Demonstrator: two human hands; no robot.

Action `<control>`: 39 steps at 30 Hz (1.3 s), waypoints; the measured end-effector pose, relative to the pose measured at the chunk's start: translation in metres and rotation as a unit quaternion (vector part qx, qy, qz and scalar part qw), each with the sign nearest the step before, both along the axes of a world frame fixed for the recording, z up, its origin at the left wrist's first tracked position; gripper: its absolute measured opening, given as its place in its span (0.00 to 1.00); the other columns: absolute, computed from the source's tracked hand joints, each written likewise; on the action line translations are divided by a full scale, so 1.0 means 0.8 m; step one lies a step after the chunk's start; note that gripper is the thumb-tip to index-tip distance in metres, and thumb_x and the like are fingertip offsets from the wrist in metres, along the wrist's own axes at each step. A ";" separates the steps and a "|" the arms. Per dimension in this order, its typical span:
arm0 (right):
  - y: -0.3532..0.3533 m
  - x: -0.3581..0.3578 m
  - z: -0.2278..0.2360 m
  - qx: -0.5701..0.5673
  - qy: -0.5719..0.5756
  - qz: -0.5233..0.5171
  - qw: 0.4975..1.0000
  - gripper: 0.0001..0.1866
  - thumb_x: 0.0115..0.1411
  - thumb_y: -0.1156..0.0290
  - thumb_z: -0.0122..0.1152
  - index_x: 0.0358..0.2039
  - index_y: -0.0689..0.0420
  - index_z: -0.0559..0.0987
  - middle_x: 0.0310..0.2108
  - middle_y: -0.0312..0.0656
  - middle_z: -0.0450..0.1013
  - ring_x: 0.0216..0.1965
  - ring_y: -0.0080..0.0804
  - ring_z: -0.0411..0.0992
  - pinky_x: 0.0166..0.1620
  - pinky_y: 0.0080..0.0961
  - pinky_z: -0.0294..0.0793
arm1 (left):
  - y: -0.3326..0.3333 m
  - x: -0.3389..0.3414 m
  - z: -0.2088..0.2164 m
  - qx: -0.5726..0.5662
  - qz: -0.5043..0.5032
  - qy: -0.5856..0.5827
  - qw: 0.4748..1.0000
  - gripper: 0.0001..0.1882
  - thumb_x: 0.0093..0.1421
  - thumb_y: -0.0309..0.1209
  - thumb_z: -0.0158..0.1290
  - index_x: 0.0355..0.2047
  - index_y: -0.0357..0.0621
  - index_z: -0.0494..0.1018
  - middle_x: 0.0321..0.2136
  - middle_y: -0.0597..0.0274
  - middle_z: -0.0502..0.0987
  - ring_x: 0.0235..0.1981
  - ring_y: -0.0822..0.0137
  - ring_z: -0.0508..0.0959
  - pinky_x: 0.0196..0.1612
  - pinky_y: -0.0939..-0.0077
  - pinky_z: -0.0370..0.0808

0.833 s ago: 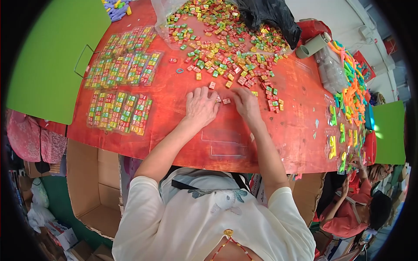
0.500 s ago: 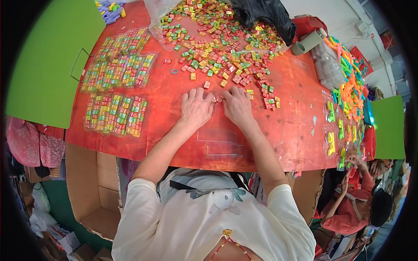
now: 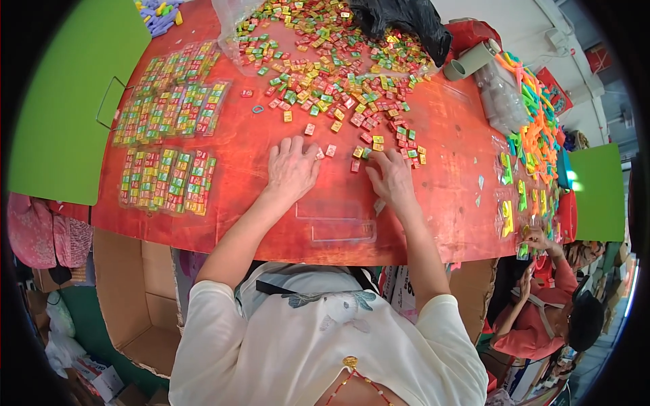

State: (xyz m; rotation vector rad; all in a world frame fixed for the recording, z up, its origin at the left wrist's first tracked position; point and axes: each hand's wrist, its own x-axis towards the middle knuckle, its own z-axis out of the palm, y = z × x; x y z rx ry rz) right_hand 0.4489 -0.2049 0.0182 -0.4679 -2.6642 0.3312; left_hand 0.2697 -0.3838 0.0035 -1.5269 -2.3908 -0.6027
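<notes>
My left hand rests on the red table with bent fingers, a small red-and-white block at its index fingertip. Another pink-red block lies loose just to its right. My right hand reaches to the near edge of the scattered blocks, thumb apart from the index finger. Its index tip touches a small green block; a red block lies beside that. Two clear plastic trays lie flat between my forearms.
Many small coloured blocks spread across the far table beneath a black bag. Filled clear trays stand in rows at left. A green cylinder and bright plastic pieces lie right; a co-worker sits there.
My right hand has moved right, away from my left hand and the blocks between them, to the edge of the scattered blocks. My left hand stays at its block. The view has shifted slightly.
</notes>
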 end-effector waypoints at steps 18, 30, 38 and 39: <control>-0.042 0.007 0.006 0.022 -0.029 0.024 0.999 0.12 0.55 0.68 0.66 0.41 0.50 0.79 0.36 0.39 0.70 0.41 0.40 0.71 0.43 0.39 0.64 | -0.013 0.003 0.002 -0.001 0.008 -0.010 1.000 0.13 0.58 0.39 0.58 0.42 0.52 0.78 0.38 0.58 0.70 0.43 0.56 0.71 0.41 0.57 0.69; -0.047 -0.085 0.000 0.030 0.020 0.110 0.993 0.13 0.55 0.72 0.62 0.42 0.52 0.79 0.35 0.40 0.70 0.40 0.40 0.71 0.43 0.39 0.65 | -0.017 0.008 0.000 -0.002 0.014 -0.026 1.000 0.17 0.54 0.39 0.59 0.43 0.49 0.77 0.38 0.57 0.71 0.43 0.56 0.70 0.43 0.56 0.67; -0.030 -0.085 0.002 0.033 -0.026 0.026 0.999 0.15 0.56 0.66 0.65 0.44 0.53 0.80 0.36 0.41 0.72 0.43 0.42 0.71 0.46 0.41 0.67 | 0.004 0.015 0.002 -0.027 0.028 -0.003 0.999 0.19 0.57 0.41 0.58 0.46 0.47 0.74 0.43 0.54 0.70 0.48 0.55 0.68 0.53 0.47 0.59; -0.027 -0.081 0.000 0.028 -0.027 0.022 0.999 0.14 0.56 0.65 0.65 0.42 0.53 0.81 0.36 0.41 0.72 0.43 0.41 0.71 0.46 0.41 0.67 | 0.006 0.015 0.000 -0.029 0.027 -0.006 0.999 0.19 0.57 0.41 0.58 0.46 0.47 0.74 0.43 0.54 0.70 0.48 0.55 0.68 0.53 0.47 0.59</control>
